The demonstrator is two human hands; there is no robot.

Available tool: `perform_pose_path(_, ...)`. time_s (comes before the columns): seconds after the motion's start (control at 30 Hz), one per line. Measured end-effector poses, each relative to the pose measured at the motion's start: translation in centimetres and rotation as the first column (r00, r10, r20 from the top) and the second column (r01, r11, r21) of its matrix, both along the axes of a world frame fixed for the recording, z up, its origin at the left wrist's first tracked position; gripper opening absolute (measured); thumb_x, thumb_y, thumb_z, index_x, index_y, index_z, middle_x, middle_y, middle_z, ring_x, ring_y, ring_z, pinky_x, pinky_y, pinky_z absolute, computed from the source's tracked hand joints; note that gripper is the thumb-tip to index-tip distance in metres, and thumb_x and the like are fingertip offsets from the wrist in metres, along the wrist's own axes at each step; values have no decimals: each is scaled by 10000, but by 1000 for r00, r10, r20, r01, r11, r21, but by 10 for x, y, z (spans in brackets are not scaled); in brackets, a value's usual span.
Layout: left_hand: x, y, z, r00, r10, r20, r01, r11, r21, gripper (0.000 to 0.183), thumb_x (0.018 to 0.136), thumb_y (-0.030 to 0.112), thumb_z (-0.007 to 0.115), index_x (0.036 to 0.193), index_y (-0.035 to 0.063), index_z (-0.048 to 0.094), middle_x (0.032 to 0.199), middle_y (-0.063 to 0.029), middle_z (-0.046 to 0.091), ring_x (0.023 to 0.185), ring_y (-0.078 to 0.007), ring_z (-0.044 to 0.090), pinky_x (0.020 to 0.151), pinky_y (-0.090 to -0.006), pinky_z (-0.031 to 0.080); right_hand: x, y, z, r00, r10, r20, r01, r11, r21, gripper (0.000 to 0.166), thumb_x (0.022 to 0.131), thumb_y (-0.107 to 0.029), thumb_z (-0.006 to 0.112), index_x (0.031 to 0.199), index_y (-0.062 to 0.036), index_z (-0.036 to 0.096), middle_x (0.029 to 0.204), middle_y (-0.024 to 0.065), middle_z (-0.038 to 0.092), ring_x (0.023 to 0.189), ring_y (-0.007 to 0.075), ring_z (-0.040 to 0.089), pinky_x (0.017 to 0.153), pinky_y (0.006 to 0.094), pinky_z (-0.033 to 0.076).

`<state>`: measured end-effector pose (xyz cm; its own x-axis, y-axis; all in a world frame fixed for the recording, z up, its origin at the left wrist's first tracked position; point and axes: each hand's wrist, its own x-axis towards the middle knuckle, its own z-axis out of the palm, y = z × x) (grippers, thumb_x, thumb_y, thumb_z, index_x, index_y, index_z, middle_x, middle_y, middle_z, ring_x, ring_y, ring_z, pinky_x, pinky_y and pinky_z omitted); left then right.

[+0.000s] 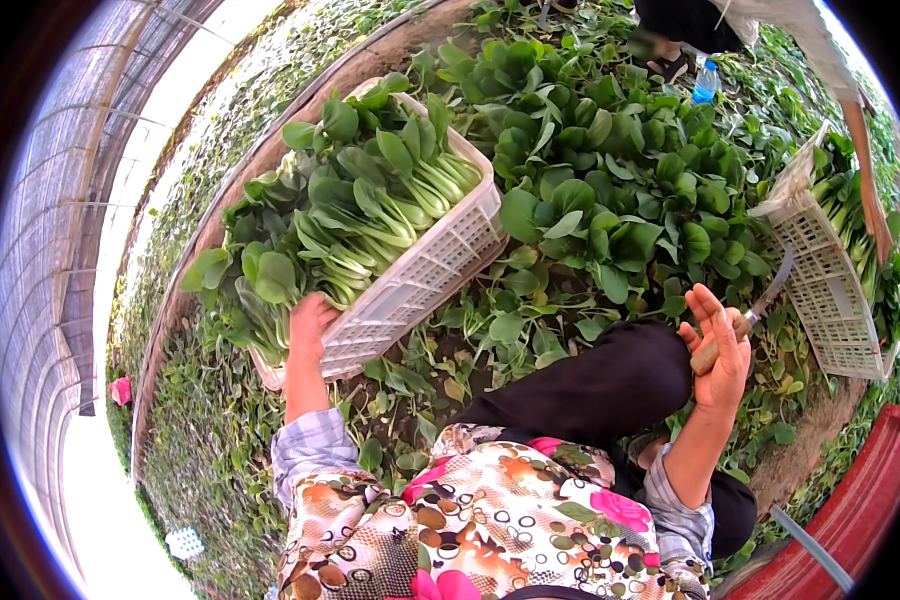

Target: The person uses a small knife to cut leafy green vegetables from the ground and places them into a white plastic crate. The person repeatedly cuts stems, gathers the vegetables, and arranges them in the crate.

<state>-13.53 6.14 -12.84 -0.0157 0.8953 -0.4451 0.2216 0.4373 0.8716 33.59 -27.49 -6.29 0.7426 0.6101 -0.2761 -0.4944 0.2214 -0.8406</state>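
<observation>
A white plastic crate (405, 292) lies before me on the left, heaped with bok choy (375, 202) whose pale stems face its near right side. My left hand (311, 324) is at the crate's near end, touching stems beside the rim. Its fingertips are hidden, so its grip is unclear. In my right hand (720, 367) rests the wooden handle of a sickle (774, 289), held against the palm with some fingers raised. The curved blade points up and away, close to a second crate. Uncut bok choy (585, 195) grows between the two crates.
Another person's arm (862, 172) reaches over the second white crate (832, 285), which also holds greens. A water bottle (706, 82) stands near that person's foot (671, 66). A red metal frame (862, 487) lies at lower right. Greenhouse sheeting (52, 195) curves along the left.
</observation>
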Motion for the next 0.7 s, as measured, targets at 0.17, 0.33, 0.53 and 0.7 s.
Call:
perform_pose_path(0.17, 11, -6, -13, 978, 22, -208, 7, 991, 137, 295, 787, 145, 705, 950, -23, 527, 879, -118, 617, 737, -192, 585, 684, -324, 484, 0, 3, 2, 1000, 3, -2, -3, 1000, -11, 137, 901, -184, 635, 847, -102, 540, 1189, 148, 613, 1150, 239, 553, 786, 355, 522)
perform_pose_path(0.33, 12, 7, -16, 771, -107, -628, 214, 972, 98, 417, 703, 206, 746, 964, -72, 578, 900, -190, 650, 811, -270, 635, 751, -357, 492, -1, 1, 3, 1000, -9, -3, 9, 1000, -2, 135, 897, -183, 639, 851, -103, 541, 1180, 145, 617, 1133, 238, 562, 777, 347, 525)
perform_pose_path(0.53, 23, 15, -5, 519, -193, -833, 314, 949, -24, 545, 662, 267, 727, 1030, -112, 594, 999, -278, 648, 961, -381, 637, 848, -406, 475, 3, -8, -2, 999, -36, -15, 36, 999, -3, 126, 903, -180, 630, 864, -99, 541, 1175, 138, 619, 1130, 237, 562, 779, 346, 526)
perform_pose_path(0.7, 18, 12, -13, 704, -131, -698, 259, 963, 81, 462, 688, 208, 732, 977, -125, 595, 910, -177, 666, 811, -256, 621, 763, -343, 469, 7, -14, -9, 999, -41, -26, 41, 999, 3, 120, 904, -176, 626, 876, -94, 543, 1167, 131, 623, 1129, 235, 563, 780, 346, 528)
